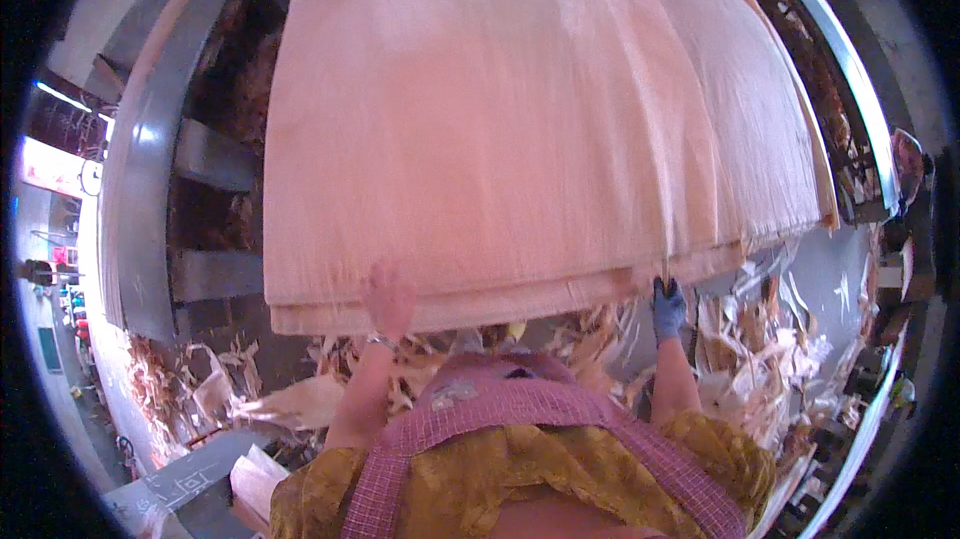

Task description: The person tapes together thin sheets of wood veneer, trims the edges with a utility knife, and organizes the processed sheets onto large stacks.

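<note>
A large pale wood veneer sheet [480,139] spreads out in front of me, with the edge of another sheet showing beneath it. It has a raised fold on its right half. My left hand [388,299], bare with a bracelet at the wrist, lies flat on the near left part of the top sheet, its fingers stretched out. My right hand [668,309] wears a blue-grey glove and is closed on the near edge, below the fold. Its fingertips are partly hidden at the veneer.
Torn veneer scraps [760,339] litter the floor on both sides of me. A grey metal frame [150,169] with crossbars runs along the left, and a pale metal rail [850,49] along the right. At the lower left lies a grey beam [185,474] with markings.
</note>
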`<state>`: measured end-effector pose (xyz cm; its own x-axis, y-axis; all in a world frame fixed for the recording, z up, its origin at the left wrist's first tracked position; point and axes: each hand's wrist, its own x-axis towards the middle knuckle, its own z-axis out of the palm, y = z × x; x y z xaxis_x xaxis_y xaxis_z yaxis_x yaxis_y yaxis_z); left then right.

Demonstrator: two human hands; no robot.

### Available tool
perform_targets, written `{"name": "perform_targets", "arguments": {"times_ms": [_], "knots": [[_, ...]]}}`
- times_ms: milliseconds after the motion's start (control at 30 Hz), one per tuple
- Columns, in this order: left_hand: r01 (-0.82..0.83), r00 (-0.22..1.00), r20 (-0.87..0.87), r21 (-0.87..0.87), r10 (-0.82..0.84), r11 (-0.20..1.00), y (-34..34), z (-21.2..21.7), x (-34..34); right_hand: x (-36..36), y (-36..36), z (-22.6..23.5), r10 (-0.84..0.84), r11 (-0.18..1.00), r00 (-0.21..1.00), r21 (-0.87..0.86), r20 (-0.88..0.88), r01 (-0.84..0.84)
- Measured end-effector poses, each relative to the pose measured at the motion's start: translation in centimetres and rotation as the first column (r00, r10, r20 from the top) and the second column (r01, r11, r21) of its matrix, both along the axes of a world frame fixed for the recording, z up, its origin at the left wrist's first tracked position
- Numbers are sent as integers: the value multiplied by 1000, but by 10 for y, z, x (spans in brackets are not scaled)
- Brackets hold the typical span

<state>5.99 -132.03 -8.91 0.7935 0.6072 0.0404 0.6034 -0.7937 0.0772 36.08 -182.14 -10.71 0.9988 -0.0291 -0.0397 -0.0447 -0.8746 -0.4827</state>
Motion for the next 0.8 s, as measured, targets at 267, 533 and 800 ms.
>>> {"name": "perform_targets", "arguments": {"times_ms": [267,533,800], "knots": [[-14,984,-177,-137,-10,991,-6,13,9,-27,-107,-7,-154,986,988,-56,35,155],[-75,942,-335,-238,-10,968,-8,33,26,-56,-233,40,-188,943,982,-275,24,187],[29,939,-311,-347,-144,937,-4,47,24,-32,-269,117,-80,976,971,-179,223,121]]}}
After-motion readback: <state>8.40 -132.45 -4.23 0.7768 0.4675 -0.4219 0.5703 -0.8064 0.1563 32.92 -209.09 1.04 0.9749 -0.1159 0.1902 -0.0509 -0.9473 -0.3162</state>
